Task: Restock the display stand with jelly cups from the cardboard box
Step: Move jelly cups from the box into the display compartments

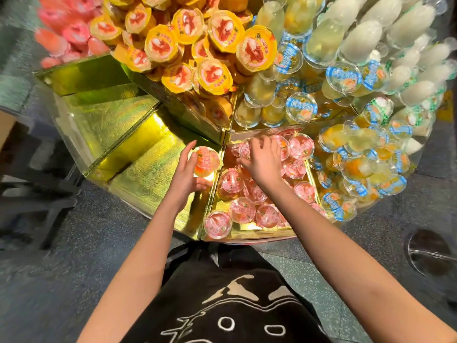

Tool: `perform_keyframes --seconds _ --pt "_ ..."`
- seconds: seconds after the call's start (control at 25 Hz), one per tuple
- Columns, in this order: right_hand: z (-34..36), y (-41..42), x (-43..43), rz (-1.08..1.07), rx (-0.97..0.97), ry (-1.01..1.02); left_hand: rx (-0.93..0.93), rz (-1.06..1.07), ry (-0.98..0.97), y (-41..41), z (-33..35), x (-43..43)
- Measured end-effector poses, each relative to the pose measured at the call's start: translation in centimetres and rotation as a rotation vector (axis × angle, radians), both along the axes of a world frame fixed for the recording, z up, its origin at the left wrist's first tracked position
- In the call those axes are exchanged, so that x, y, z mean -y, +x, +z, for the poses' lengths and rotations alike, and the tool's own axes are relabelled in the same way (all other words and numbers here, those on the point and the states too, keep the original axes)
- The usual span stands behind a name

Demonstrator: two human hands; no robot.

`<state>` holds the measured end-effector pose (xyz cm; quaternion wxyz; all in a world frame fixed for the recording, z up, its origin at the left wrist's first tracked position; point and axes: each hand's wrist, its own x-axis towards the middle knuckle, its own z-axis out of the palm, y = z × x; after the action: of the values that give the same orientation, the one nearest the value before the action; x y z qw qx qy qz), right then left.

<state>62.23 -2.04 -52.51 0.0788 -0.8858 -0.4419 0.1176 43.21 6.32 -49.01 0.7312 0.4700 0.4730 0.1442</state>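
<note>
Left hand (pixel 184 174) gripping pink jelly cup (pixel 207 160), right hand (pixel 262 160) curled over pink cups (pixel 232 180), hold unclear

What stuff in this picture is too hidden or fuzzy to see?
Cardboard box: outside the head view's edges.
Lid writing on the pink jelly cups: too small.
Pink packs, top left: blurred.
What the right grip holds: hidden under its own fingers.

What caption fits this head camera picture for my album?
Left hand holds a pink-lidded clear plastic jelly cup above a shiny gold compartment; right hand reaches among matching cups beside it.
</note>
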Motion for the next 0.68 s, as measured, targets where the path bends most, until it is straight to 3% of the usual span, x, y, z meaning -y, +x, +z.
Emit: perform_keyframes --seconds 0.16,0.36,0.56,0.68 --pt "0.5 0.2 1.1 -0.045 -0.126 0.062 -0.063 -0.047 0.035 0.1 0.3 0.1" --pt "2.6 0.0 7.0 -0.407 -0.37 0.4 -0.054 -0.26 0.146 2.2 0.5 1.2" --pt "3.7 0.7 12.4 -0.365 -0.943 0.347 -0.062 -0.599 0.085 6.8 -1.2 5.0" --pt "3.9 2.0 14.0 -0.406 -1.024 0.299 -0.008 -0.709 0.081 9.4 -1.3 8.2"
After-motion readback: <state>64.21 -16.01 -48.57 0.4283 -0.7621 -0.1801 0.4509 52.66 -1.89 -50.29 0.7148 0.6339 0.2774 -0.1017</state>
